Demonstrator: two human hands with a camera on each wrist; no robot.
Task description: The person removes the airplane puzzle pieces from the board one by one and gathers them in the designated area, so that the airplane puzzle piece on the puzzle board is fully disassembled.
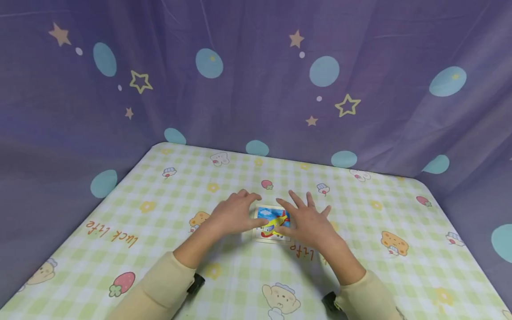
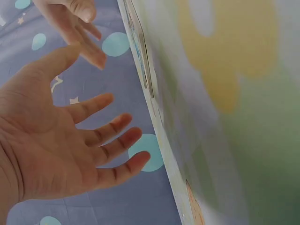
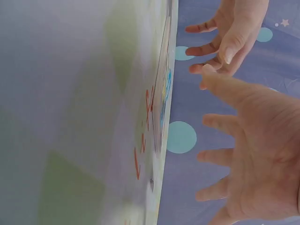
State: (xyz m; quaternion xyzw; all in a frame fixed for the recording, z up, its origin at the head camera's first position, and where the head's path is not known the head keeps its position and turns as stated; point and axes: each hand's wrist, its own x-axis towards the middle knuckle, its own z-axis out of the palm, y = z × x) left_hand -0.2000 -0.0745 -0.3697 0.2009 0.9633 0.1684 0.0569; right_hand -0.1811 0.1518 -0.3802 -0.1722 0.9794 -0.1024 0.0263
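A small flat picture board (image 1: pixel 269 212) lies on the tablecloth, showing a yellow and red airplane on blue sky inside a pale border. Over its left side hovers my left hand (image 1: pixel 234 213), fingers spread and slightly bent, holding nothing. My right hand (image 1: pixel 310 222) is above the board's right side, its fingers fanned out and also holding nothing. Both thumbs point inward and cover parts of the picture in the head view. Seen edge-on in the left wrist view, the board (image 2: pixel 143 51) is thin and apart from the left hand (image 2: pixel 56 145). The right wrist view shows the right hand (image 3: pixel 258 154) off the board too.
A green and white checked tablecloth (image 1: pixel 172 266) with printed cartoon food, flowers and lettering covers the table. Behind it and along the sides hangs a purple curtain (image 1: pixel 256 102) with stars and teal dots. Dark straps (image 1: pixel 195 284) sit at both wrists, by the cream sleeves.
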